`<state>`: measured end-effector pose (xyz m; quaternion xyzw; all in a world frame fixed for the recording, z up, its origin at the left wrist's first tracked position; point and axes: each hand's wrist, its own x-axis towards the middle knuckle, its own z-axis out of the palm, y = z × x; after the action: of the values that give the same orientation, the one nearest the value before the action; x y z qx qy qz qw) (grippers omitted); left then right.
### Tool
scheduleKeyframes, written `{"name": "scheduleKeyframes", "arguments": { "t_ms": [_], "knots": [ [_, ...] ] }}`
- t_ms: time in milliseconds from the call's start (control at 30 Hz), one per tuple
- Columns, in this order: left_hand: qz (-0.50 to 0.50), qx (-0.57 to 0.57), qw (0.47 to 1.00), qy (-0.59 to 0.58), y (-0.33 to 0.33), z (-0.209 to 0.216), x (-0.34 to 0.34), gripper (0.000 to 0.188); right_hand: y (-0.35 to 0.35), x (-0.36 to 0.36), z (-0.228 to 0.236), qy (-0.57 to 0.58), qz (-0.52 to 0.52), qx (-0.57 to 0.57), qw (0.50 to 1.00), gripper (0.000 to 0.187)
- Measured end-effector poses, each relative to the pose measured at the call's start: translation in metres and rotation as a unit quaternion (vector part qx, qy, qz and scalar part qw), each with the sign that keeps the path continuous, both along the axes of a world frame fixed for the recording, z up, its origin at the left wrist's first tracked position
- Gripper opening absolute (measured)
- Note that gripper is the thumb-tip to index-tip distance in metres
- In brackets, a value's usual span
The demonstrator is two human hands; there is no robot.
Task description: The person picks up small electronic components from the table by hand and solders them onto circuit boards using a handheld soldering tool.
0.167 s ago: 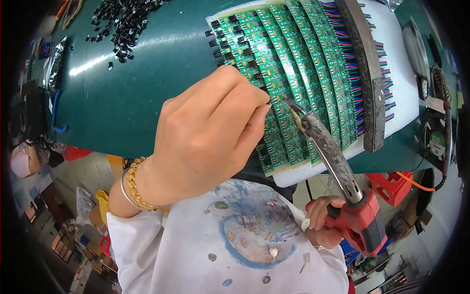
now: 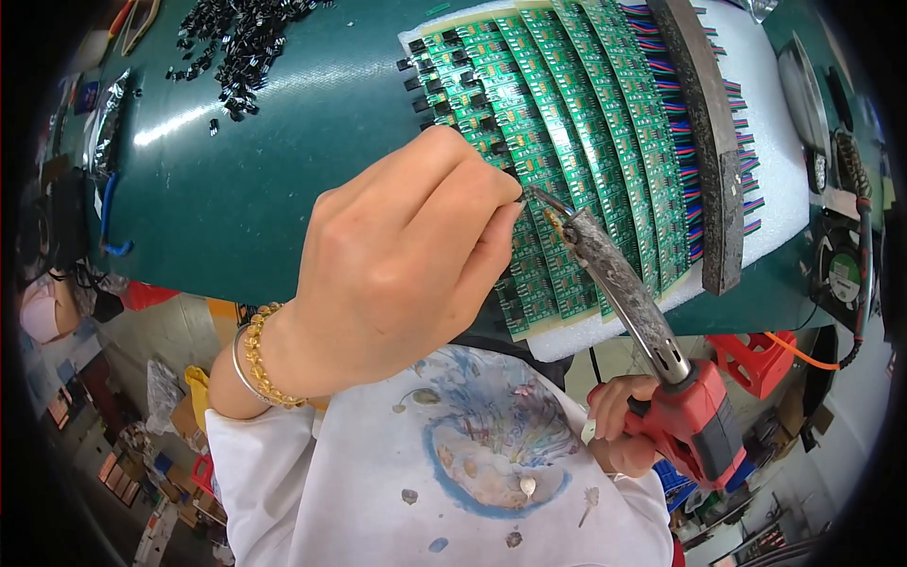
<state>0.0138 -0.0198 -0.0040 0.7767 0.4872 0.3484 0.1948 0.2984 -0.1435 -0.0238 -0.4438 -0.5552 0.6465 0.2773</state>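
My left hand (image 2: 406, 241) is closed in a pinch over overlapping sheets of green circuit boards (image 2: 609, 113). Whatever its fingertips hold is hidden. Small black connectors (image 2: 434, 85) line the boards' left side, partly covered by this hand. My right hand (image 2: 624, 420) grips the red handle of a soldering gun (image 2: 628, 298) at the lower right. Its hot tip points up and left, right beside my left fingertips over the boards; whether it touches a joint is too small to tell.
A loose pile of black connectors (image 2: 248, 47) lies on the green tabletop (image 2: 217, 208) at the far left. A dark heavy bar (image 2: 720, 180) rests across coloured wires (image 2: 694, 203) at the boards' right. White foam (image 2: 770, 161) lies beneath. A small fan (image 2: 844, 276) sits at the right edge.
The soldering gun has shifted left and slightly up, bringing its tip close to my left fingertips. My left hand has stayed almost still.
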Motion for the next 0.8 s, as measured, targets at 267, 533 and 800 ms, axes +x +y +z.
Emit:
{"name": "scheduleKeyframes", "arguments": {
  "t_ms": [267, 533, 800],
  "knots": [
    [0.0, 0.002, 1.0, 0.002, 0.0, -0.002, -0.002, 0.017, 0.014, 0.0, 0.002, -0.016, 0.059, 0.03, 0.998, 0.022],
    [-0.004, 0.002, 1.0, 0.001, 0.001, 0.0, -0.001, 0.016, 0.007, 0.001, 0.013, -0.095, 0.059, 0.004, 0.994, 0.024],
    [-0.003, -0.004, 1.0, 0.004, 0.001, 0.0, -0.002, 0.016, -0.004, 0.012, -0.002, -0.011, 0.008, 0.058, 0.998, 0.029]
  ]
}}
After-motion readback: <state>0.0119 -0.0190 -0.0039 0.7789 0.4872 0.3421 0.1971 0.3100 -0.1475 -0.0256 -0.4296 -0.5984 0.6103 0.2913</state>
